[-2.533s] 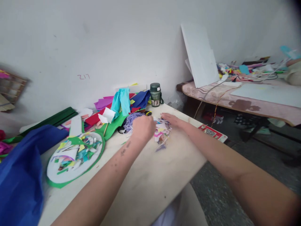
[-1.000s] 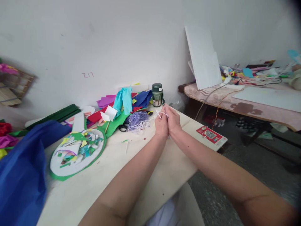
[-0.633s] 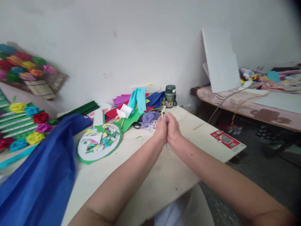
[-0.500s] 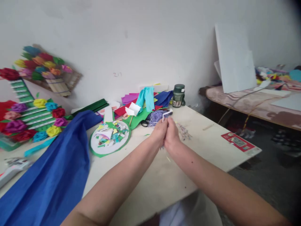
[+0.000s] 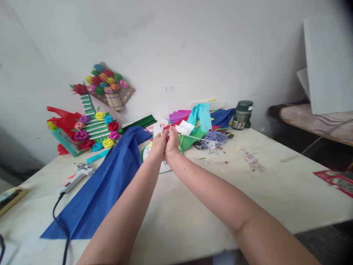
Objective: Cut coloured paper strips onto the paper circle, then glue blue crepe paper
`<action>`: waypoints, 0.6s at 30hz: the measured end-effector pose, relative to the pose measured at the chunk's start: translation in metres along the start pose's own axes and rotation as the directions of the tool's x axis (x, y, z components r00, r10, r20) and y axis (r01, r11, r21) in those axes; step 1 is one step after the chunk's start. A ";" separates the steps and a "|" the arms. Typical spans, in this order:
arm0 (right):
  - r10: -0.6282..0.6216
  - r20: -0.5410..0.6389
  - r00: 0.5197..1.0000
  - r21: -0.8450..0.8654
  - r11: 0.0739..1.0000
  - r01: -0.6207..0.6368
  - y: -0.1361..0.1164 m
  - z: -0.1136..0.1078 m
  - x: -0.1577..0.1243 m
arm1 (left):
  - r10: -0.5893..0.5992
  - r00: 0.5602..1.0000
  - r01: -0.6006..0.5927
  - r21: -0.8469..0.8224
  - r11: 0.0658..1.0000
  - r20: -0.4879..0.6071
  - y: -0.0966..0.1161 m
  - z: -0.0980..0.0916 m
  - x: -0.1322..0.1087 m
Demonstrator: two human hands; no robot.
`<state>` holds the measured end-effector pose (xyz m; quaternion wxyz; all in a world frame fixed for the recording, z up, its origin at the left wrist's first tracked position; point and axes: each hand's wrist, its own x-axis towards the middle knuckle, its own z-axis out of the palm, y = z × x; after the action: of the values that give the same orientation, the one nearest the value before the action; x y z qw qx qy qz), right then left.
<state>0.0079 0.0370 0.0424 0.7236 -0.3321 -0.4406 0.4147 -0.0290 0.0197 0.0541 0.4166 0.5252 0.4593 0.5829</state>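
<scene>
My left hand [image 5: 158,145] and my right hand [image 5: 172,141] are pressed together, cupped around small scraps that are mostly hidden between the palms. A white strip [image 5: 161,130] pokes out at the top, by the fingertips. From my right hand, thin white string [image 5: 194,137] trails over to a tangle of purple yarn [image 5: 215,138]. Both hands are above a round white plate [image 5: 166,169] with a green edge; they hide most of it. Just behind them lies a folded white paper [image 5: 184,127].
Blue sheet [image 5: 110,191] and a glue gun [image 5: 82,172] with black cord lie left. Behind are a paper-flower guitar [image 5: 95,129], coloured sheets [image 5: 200,117] and a green flask [image 5: 242,115]. Small debris [image 5: 252,160] and a red card [image 5: 335,181] are right.
My joined hands have moved left from bare tabletop to above the round plate. White string now stretches between them and the purple yarn. The camera view has turned left.
</scene>
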 end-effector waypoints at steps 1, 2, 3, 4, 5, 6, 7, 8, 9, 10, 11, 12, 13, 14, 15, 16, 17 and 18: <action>0.009 -0.028 1.000 0.008 1.000 -0.009 0.006 0.006 0.002 | 0.006 1.000 -0.006 -0.010 1.000 -0.002 -0.004 -0.006 0.005; 0.016 -0.065 0.998 0.014 1.000 -0.015 0.011 0.010 0.004 | 0.021 1.000 -0.021 -0.022 1.000 0.001 -0.008 -0.010 0.009; 0.023 -0.088 0.996 0.017 1.000 -0.022 0.015 0.013 0.005 | 0.038 0.999 -0.038 -0.032 0.999 0.006 -0.012 -0.014 0.012; 0.029 -0.109 0.994 0.016 1.000 -0.027 0.019 0.016 0.006 | 0.057 0.998 -0.057 -0.033 0.998 0.009 -0.015 -0.017 0.015; 0.031 -0.124 0.992 0.011 0.999 -0.030 0.022 0.017 0.007 | 0.076 0.997 -0.076 -0.023 0.997 0.007 -0.018 -0.019 0.018; 0.031 -0.133 0.991 0.003 1.000 -0.030 0.025 0.017 0.008 | 0.095 0.996 -0.095 0.002 0.996 -0.001 -0.021 -0.021 0.020; 0.029 -0.136 0.990 -0.004 1.000 -0.029 0.027 0.017 0.008 | 0.111 0.994 -0.111 0.042 0.993 -0.012 -0.024 -0.023 0.022; 0.026 -0.136 0.990 -0.008 1.000 -0.027 0.030 0.017 0.009 | 0.128 0.991 -0.125 0.094 0.988 -0.026 -0.027 -0.025 0.023; 0.022 -0.133 0.991 -0.011 1.000 -0.024 0.033 0.016 0.009 | 0.147 0.989 -0.140 0.150 0.979 -0.034 -0.030 -0.026 0.025; 0.018 -0.129 0.991 -0.014 1.000 -0.020 0.037 0.015 0.009 | 0.169 0.985 -0.158 0.207 0.966 -0.036 -0.032 -0.028 0.025; 0.013 -0.123 0.992 -0.018 1.000 -0.016 0.040 0.014 0.010 | 0.193 0.981 -0.177 0.265 0.948 -0.033 -0.033 -0.029 0.026; 0.011 -0.112 0.994 -0.028 1.000 -0.014 0.043 0.013 0.011 | 0.219 0.975 -0.198 0.327 0.924 -0.027 -0.034 -0.031 0.026; 0.013 -0.100 0.995 -0.045 0.999 -0.017 0.046 0.013 0.012 | 0.242 0.970 -0.216 0.394 0.894 -0.018 -0.034 -0.032 0.026; 0.021 -0.089 0.996 -0.070 0.997 -0.028 0.049 0.012 0.014 | 0.261 0.965 -0.229 0.461 0.857 -0.007 -0.033 -0.034 0.026; 0.036 -0.080 0.996 -0.101 0.994 -0.044 0.050 0.012 0.015 | 0.276 0.961 -0.239 0.524 0.817 0.009 -0.032 -0.035 0.026; 0.053 -0.070 0.996 -0.136 0.989 -0.062 0.052 0.011 0.017 | 0.285 0.958 -0.247 0.580 0.776 0.026 -0.031 -0.036 0.026; 0.067 -0.058 0.996 -0.174 0.982 -0.076 0.053 0.011 0.019 | 0.291 0.956 -0.252 0.629 0.735 0.043 -0.031 -0.037 0.026; 0.076 -0.043 0.996 -0.212 0.974 -0.084 0.053 0.010 0.020 | 0.296 0.953 -0.257 0.670 0.696 0.059 -0.030 -0.038 0.026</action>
<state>-0.0121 0.0794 0.0089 0.6741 -0.4326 -0.4562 0.3877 -0.0698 0.0482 0.0295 0.0948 0.6868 0.5646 0.4479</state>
